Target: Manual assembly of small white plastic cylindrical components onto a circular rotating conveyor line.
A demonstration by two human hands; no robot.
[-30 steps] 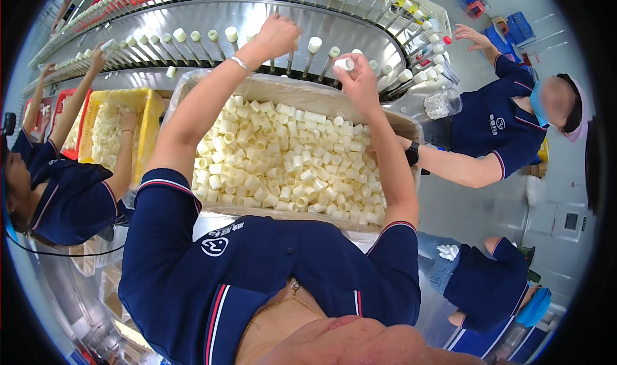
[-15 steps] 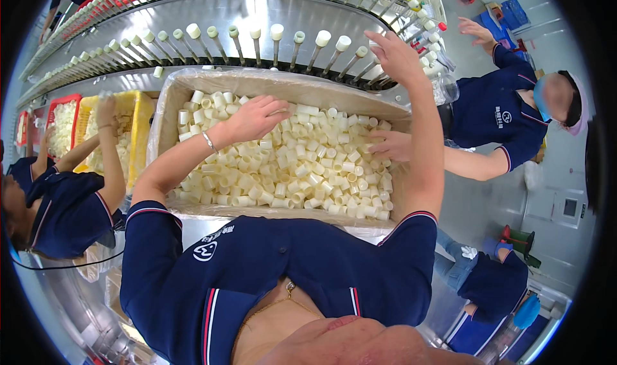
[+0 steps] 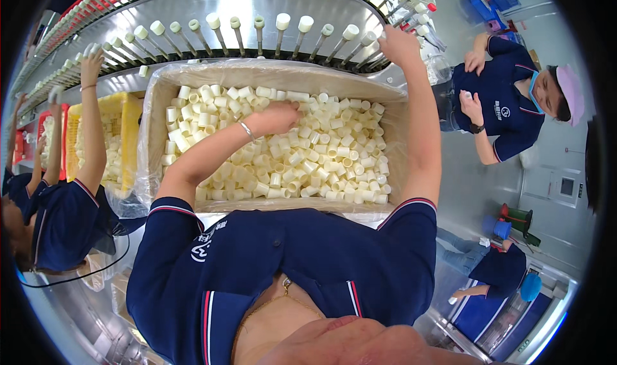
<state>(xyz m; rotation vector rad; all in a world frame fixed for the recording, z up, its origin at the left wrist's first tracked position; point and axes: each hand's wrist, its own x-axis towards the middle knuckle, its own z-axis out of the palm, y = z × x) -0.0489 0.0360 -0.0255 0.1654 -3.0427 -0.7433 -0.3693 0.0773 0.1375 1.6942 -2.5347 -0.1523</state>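
Observation:
An open, plastic-lined box (image 3: 149, 146) in front of me holds a heap of short cream-white plastic caps (image 3: 308, 166). My left hand (image 3: 281, 116) is down at the far middle of the heap, fingers curled in among the caps; whatever is between them is hidden. Beyond the box, my right hand (image 3: 401, 47) reaches up to the row of upright rods at the curve of the metal line. Its fingers are closed around a pale white cap at a rod's top, mostly covered by the hand. Several rods (image 3: 259, 40) to its left carry white or greenish tops.
A curved metal surface (image 3: 193, 18) runs behind the rods. At left, co-workers reach to the same line beside a yellow basket (image 3: 130, 137) of caps. A co-worker (image 3: 498, 101) stands at right; another person (image 3: 498, 268) is farther back. One loose cap (image 3: 143, 71) lies by the box's far left corner.
My left hand has moved right and its fingers have curled into the heap. My right hand has closed at a rod. The co-worker at right has drawn a hand out of the box. The rods have shifted.

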